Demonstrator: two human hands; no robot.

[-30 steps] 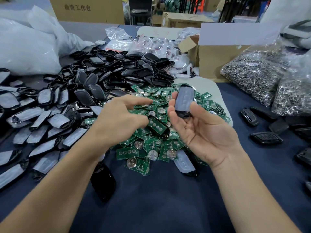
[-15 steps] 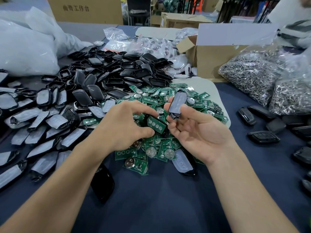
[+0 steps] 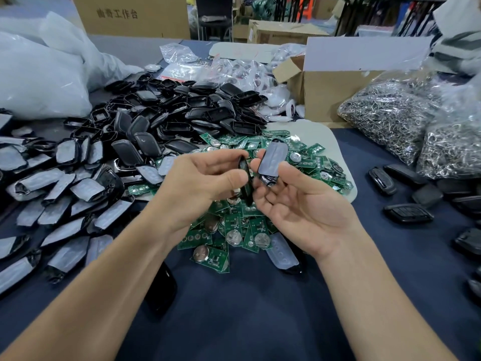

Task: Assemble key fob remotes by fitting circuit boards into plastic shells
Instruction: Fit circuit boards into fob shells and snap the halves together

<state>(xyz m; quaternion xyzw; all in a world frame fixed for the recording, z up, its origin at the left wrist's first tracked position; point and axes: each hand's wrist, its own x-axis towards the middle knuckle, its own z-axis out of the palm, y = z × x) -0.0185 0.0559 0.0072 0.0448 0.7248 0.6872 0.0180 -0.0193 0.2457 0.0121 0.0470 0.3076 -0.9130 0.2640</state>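
Dark shell half (image 3: 245, 179) now stands edge-on, pinched by your left grip (image 3: 200, 183); right grip (image 3: 307, 204) clasps filmed half (image 3: 272, 158) at 1 o'clock. Close next.

Open navy table (image 3: 247, 321) nearside, circuit boards (image 3: 234, 230) heaped ahead, shells (image 3: 78, 183) crowding left

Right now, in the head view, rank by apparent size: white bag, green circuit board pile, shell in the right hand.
White bag and circuit board pile look alike: unranked.
Smallest: shell in right hand.
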